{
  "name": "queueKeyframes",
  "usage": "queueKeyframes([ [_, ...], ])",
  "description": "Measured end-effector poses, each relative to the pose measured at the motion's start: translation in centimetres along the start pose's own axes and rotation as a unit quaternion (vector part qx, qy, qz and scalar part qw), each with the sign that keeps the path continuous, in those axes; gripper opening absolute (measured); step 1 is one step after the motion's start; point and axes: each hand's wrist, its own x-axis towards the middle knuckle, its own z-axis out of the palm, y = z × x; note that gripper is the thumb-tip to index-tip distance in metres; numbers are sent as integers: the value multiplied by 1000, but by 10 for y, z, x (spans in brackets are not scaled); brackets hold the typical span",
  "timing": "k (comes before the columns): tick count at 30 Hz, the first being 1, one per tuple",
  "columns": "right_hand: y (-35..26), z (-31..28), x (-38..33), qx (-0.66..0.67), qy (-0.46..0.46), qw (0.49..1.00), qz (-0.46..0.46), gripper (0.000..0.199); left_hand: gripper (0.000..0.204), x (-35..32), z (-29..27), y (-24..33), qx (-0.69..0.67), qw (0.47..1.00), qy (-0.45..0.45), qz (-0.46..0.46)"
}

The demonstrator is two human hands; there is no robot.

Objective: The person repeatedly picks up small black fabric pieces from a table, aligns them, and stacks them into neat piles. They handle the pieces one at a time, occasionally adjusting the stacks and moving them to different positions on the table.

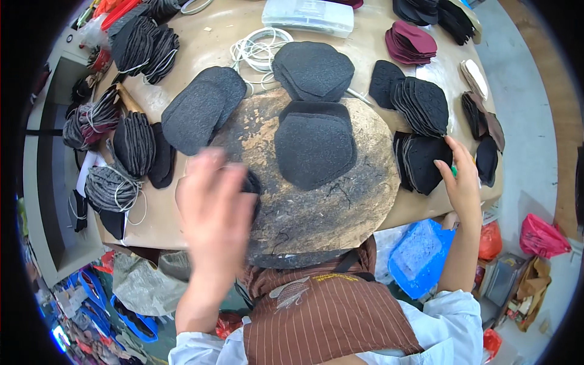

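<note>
My left hand (213,210) is smeared by motion over the left part of a round, worn block (304,222). A dark piece (252,191) shows partly beside its fingers; whether the hand holds it cannot be told. My right hand (462,173) rests at the right edge of a stack of black rounded fabric pieces (424,163), thumb and forefinger apart and touching it. Something small and green shows by that thumb. On the block lie black textured pieces (315,149), overlapping. More such pieces lie at its far edge (313,70) and far left (198,112).
Tied bundles of grey and black pieces (135,143) line the table's left side. Further black stacks (421,104) and a maroon stack (410,42) lie right. Behind the block are a coil of white cord (258,52) and a clear plastic box (309,17). A blue tub (421,257) stands below.
</note>
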Motion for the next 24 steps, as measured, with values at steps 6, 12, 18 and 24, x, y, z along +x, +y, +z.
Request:
queueKeyframes([
  [6, -13, 5, -5, -77, 44, 996, -15, 42, 25, -1, 65, 30, -53, 990, -87, 99],
  [12, -25, -18, -15, -13, 21, 999, 22, 31, 18, 9, 61, 18, -156, 979, -101, 80],
  [18, -55, -49, -27, 385, -33, 919, 76, 17, 19, -34, 30, 45, -137, 977, -99, 128],
  [24, -86, 23, -36, 502, -287, 803, 145, 14, 44, -96, 28, 52, -143, 973, -163, 78],
])
